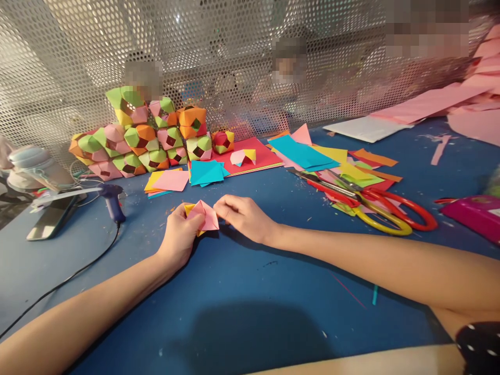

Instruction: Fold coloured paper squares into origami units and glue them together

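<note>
A small folded piece of pink and yellow paper [209,219] is held above the blue table in the middle of the view. My left hand [180,233] is closed round its left side, thumb pressed on the pink face. At the paper's upper right edge, the curled fingers of my right hand [247,217] pinch together; their tips are partly hidden. Just beyond lie a stack of pink and orange paper squares [172,180] and some blue squares [207,173]. A small folded pink and yellow piece [242,157] rests on red sheets [263,154].
Folded paper balls [142,138] are stacked against a perforated metal screen [234,47]. At left are a glue gun [113,202] with its cord and a phone [52,217]. Scissors [363,200] lie on paper scraps at right, near a magenta object [472,214]. People sit behind the screen.
</note>
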{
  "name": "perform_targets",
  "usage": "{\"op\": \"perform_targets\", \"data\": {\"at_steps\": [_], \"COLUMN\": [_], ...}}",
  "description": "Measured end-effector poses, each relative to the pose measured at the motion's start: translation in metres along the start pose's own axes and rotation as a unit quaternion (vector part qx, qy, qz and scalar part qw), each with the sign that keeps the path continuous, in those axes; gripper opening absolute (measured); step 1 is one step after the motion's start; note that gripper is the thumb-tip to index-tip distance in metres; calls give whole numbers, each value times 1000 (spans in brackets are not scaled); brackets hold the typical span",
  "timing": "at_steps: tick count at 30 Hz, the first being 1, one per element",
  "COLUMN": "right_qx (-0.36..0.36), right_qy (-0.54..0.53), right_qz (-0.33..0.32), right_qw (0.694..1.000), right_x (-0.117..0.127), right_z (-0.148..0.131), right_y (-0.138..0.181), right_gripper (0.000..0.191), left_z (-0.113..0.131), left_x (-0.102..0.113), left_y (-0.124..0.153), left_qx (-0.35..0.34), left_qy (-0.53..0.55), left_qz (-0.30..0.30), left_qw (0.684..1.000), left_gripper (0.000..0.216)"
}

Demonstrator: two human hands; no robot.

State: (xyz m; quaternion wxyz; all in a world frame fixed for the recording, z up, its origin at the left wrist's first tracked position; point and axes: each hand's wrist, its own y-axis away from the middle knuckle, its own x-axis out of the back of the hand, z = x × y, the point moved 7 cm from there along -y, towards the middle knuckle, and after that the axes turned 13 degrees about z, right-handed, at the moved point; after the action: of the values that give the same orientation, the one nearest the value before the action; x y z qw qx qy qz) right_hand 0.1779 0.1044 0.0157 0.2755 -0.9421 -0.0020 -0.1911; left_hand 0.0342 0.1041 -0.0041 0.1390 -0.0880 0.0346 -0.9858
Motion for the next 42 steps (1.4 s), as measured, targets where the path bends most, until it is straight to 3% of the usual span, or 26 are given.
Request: {"op": "perform_targets", "data": {"at_steps": [5,15,18,22,27,35,42], "right_qx": [74,126,111,99,110,50,72], "right_qy": [110,181,159,89,30,-30,-54], "right_qz": [18,19,7,14,42,44,50], "right_qw": [991,975,981,991,993,997,995], "right_x": [-6,-8,-7,-4,-1,3,6], "right_z": [-3,-5,-5,-9,-9,-5,-10], "right_y": [5,8,7,6,5,-1,-2], "right_gripper": [23,32,29,11,14,10,13], "left_z": [5,8,7,10,11,9,8], "left_x": [0,2,2,-4,-10,-10,-13], "left_y": [4,2,2,4,7,8,9], "left_qx": [-4,-27,-39,-88,-104,-85,-107], "left_qy": [-24,-58,-69,-110,-125,-100,-142], "left_qz": [-6,15,4,-47,-76,-86,-99], "left_qw": [1000,998,997,989,984,988,979], "left_gripper": [15,16,14,11,13,15,13]}}
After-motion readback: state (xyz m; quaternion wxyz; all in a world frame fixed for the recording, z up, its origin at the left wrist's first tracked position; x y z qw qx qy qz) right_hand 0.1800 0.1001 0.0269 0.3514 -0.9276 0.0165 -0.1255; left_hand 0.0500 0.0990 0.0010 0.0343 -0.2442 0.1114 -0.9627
